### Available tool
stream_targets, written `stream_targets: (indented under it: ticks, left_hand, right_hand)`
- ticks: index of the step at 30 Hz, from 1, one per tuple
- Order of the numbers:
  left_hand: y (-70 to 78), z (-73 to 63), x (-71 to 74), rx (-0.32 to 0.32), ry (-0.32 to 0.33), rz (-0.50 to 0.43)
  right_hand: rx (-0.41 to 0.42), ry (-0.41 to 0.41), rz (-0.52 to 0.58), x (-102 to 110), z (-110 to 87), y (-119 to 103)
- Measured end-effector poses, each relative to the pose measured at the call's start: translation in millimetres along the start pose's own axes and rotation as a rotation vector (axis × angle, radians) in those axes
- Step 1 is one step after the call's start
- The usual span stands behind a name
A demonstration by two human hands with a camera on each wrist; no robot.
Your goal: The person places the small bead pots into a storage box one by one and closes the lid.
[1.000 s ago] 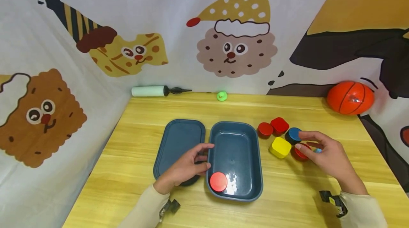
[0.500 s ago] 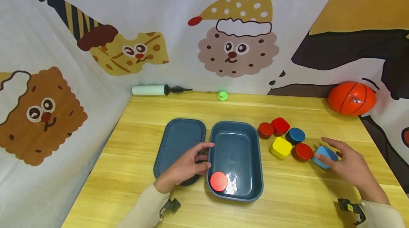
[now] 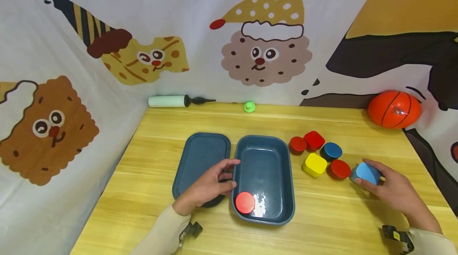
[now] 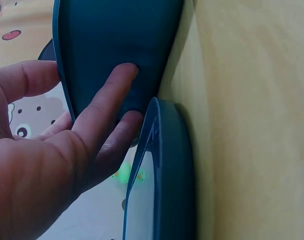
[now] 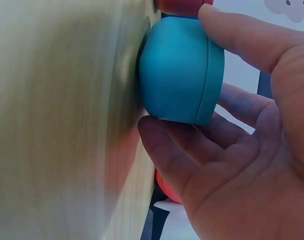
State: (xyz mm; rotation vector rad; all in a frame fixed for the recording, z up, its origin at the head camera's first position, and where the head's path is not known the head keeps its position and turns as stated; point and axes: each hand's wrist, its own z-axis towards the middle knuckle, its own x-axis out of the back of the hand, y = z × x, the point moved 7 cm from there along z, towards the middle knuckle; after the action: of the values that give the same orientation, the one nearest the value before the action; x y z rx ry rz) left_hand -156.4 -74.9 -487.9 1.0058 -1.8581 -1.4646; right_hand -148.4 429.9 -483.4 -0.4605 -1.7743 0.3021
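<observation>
At the right of the head view my right hand [image 3: 395, 189] holds a light blue small lidded container [image 3: 366, 172] between thumb and fingers. The right wrist view shows the light blue container [image 5: 177, 72] close to the tabletop, a seam below its lid, with the thumb on one side and fingers on the other. My left hand [image 3: 209, 186] rests against the left wall of a dark blue-grey rectangular box [image 3: 262, 175]. Its fingers lie along the outer wall of the box [image 4: 112, 35] in the left wrist view. A round red container [image 3: 245, 202] sits in the box's near left corner.
Left of the box lies its matching flat lid [image 3: 204, 159], partly under my left hand. Several small containers stand right of the box, among them a yellow one [image 3: 315, 164] and a dark blue one [image 3: 331, 151]. A pump [image 3: 168, 101], green duck [image 3: 249, 107] and orange ball [image 3: 394, 109] line the back.
My right hand has moved right from the dark blue and red containers to the light blue one and now grips it; the light blue one has tilted slightly. The left hand stays still.
</observation>
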Motion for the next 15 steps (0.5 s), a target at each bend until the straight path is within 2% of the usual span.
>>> stream_targets:
  ticks: [4,8,11,15]
  left_hand:
    - [-0.1,0.2,-0.5,-0.007,-0.001,0.007]
    - [0.1,-0.4,-1.0,-0.009,-0.004,0.012]
    - [-0.3,-0.5,-1.0,-0.006,-0.003,0.014]
    - [-0.5,0.2,-1.5,-0.012,-0.003,0.015]
  right_hand:
    - [-0.012,0.038,0.01,6,-4.3,-5]
    - [-0.01,0.113,0.039,14,-9.7,-16]
    - [0.018,0.164,0.061,20,-12.9,-26]
    - [0.054,0.189,0.08,25,-15.2,-41]
